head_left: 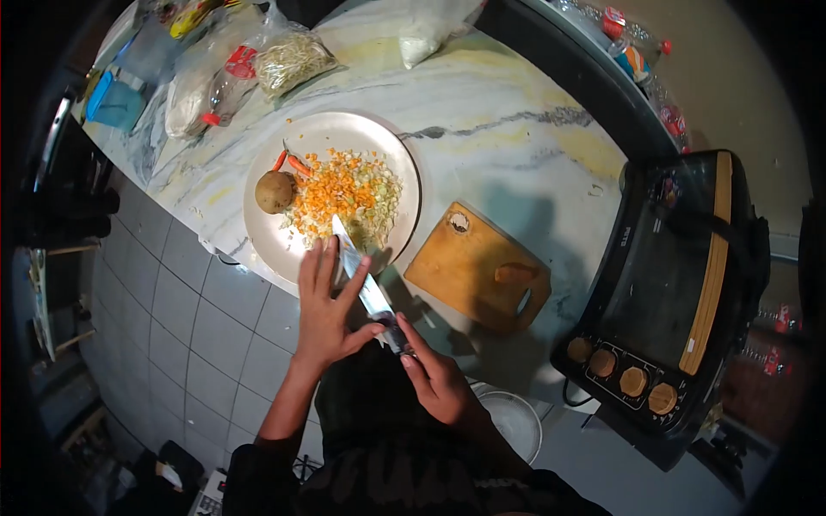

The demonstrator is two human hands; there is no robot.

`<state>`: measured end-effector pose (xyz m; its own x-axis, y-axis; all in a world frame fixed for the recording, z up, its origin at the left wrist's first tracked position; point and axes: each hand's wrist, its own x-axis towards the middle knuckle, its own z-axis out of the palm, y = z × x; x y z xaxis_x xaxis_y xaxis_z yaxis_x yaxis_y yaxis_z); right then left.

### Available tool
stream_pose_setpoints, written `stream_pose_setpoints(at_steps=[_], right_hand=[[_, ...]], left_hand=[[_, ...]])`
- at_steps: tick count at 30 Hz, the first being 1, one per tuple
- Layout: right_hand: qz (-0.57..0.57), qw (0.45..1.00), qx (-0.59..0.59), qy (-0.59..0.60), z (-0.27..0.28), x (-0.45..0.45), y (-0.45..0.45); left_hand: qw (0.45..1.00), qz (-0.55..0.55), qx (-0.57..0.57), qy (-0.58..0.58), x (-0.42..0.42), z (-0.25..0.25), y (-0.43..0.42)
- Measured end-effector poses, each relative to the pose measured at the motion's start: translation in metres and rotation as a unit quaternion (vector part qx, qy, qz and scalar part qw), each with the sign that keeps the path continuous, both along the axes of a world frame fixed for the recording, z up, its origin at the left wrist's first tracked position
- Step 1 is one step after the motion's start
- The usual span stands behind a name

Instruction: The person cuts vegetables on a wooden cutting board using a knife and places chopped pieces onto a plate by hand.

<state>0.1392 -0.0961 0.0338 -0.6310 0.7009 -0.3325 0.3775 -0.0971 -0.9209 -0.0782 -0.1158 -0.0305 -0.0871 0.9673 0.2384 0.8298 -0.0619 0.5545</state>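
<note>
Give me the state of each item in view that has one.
Knife: blade bare
Left hand: open, fingers spread
Right hand: closed on the handle
Potato: whole, unpeeled
Chilies: whole
Orange and pale vegetables: chopped, mixed
Cutting board: lying flat
Oven: door shut
Sprouts: bagged

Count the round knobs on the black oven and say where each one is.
4, in one slanting row beside the oven's glass door: the leftmost knob, the second knob, the third knob and the rightmost knob.
</note>
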Motion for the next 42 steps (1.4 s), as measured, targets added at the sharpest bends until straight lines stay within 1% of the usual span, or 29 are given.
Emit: stream_pose_setpoints(at_steps=[1, 2, 4, 5, 7, 8, 10, 11, 12, 14, 15, 16, 17, 18, 20, 21, 22, 24, 25, 27, 29, 32, 36, 40, 42], right_hand=[[0.015, 1.0, -0.002, 0.001, 0.0, -0.005, 0.004], [0.02, 1.0, 0.002, 0.0, -0.002, -0.008, 0.005], [0.01, 0.998, 0.065, 0.004, -0.007, -0.01, 0.004], [0.012, 0.998, 0.065, 0.002, -0.005, -0.01, 0.003], [0.006, 0.996, -0.086, -0.022, 0.004, -0.004, 0.001], [0.005, 0.996, -0.087, -0.027, 0.005, 0.0, 0.0], [0.025, 0.998, -0.037, 0.034, 0.005, 0.008, -0.001], [0.025, 0.996, -0.073, 0.045, 0.005, 0.01, -0.002], [0.021, 0.996, -0.07, 0.046, 0.002, 0.011, -0.005], [0.0, 0.997, 0.057, 0.056, -0.01, 0.013, -0.016], [-0.004, 0.997, 0.059, 0.057, -0.016, 0.015, -0.022], [-0.049, 0.996, -0.036, 0.071, -0.022, 0.017, -0.029], [-0.093, 0.983, -0.131, 0.084, -0.025, 0.017, -0.034], [-0.098, 0.983, -0.129, 0.083, -0.026, 0.014, -0.036], [-0.191, 0.933, -0.234, 0.195, -0.028, 0.008, -0.037], [-0.188, 0.927, -0.254, 0.202, -0.031, 0.011, -0.037], [-0.191, 0.928, -0.25, 0.202, -0.033, 0.012, -0.036], [-0.196, 0.914, -0.275, 0.226, -0.034, 0.011, -0.04], [-0.199, 0.915, -0.27, 0.226, -0.035, 0.01, -0.04], [-0.189, 0.924, -0.243, 0.226, -0.036, 0.006, -0.038], [-0.188, 0.926, -0.244, 0.22, -0.038, 0.006, -0.034], [-0.191, 0.927, -0.247, 0.207, -0.041, 0.007, -0.029], [-0.199, 0.932, -0.232, 0.195, -0.039, 0.005, -0.019], [-0.19, 0.943, -0.206, 0.181, -0.055, 0.005, -0.017], [-0.192, 0.951, -0.196, 0.144, -0.047, 0.004, -0.019]], left_hand=[[1.0, 0.014, -0.021, 0.001, -0.007, -0.001, 0.001], [0.999, 0.023, -0.018, 0.036, -0.014, -0.002, 0.003], [0.999, 0.028, -0.027, 0.037, -0.023, 0.002, 0.012], [0.999, 0.03, -0.027, 0.036, -0.028, 0.004, 0.016], [0.995, -0.011, -0.057, 0.079, -0.034, 0.005, 0.022], [0.995, -0.012, -0.058, 0.074, -0.035, 0.006, 0.024], [0.996, 0.048, -0.056, 0.046, -0.037, 0.007, 0.029], [0.995, 0.074, -0.052, 0.052, -0.038, 0.007, 0.03], [0.995, 0.071, -0.048, 0.053, -0.04, 0.006, 0.031], [0.991, 0.124, -0.005, 0.041, -0.043, 0.002, 0.032], [0.991, 0.129, 0.015, 0.022, -0.042, 0.003, 0.032], [0.992, 0.124, 0.017, 0.022, -0.04, 0.005, 0.034], [0.992, 0.121, 0.039, -0.002, -0.036, 0.007, 0.036], [0.991, 0.119, 0.059, -0.026, -0.032, 0.009, 0.038], [0.991, 0.108, 0.073, -0.042, -0.023, 0.01, 0.039], [0.99, 0.101, 0.085, -0.056, -0.019, 0.011, 0.04], [0.99, 0.097, 0.088, -0.058, -0.014, 0.011, 0.042], [0.98, 0.111, 0.103, -0.13, -0.005, 0.013, 0.046], [0.97, 0.124, 0.121, -0.168, 0.001, 0.011, 0.049], [0.97, 0.105, 0.119, -0.184, 0.001, 0.012, 0.056], [0.965, 0.091, 0.121, -0.212, 0.004, 0.017, 0.062], [0.965, 0.067, 0.119, -0.223, 0.006, 0.021, 0.067], [0.962, 0.061, 0.136, -0.229, 0.005, 0.02, 0.073], [0.957, 0.05, 0.163, -0.234, 0.004, 0.02, 0.085], [0.958, 0.03, 0.147, -0.245, 0.006, 0.031, 0.09]])
